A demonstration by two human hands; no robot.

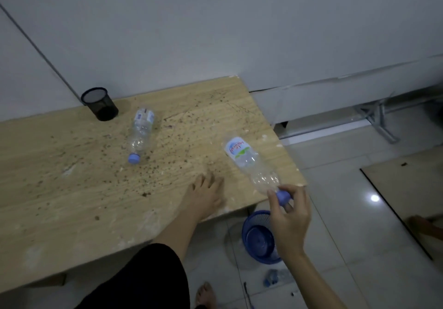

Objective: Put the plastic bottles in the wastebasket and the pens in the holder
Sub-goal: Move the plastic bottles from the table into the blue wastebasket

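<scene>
Right hand (288, 215) pinches the blue cap of a clear plastic bottle (249, 165) between thumb and fingers, holding it tilted above the near right corner of the wooden table (72, 189). Just left of it, the left hand (203, 193) lies flat on the tabletop, fingers loosely spread. Below on the tiled floor stands a blue wastebasket (257, 239). Farther left on the table lies a second bottle (140, 133), and beyond it, by the wall, a black mesh holder (99, 103).

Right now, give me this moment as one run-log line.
right hand: holds capped bottle above blue wastebasket | left hand: flat on table | second bottle: lying near pen holder
</scene>
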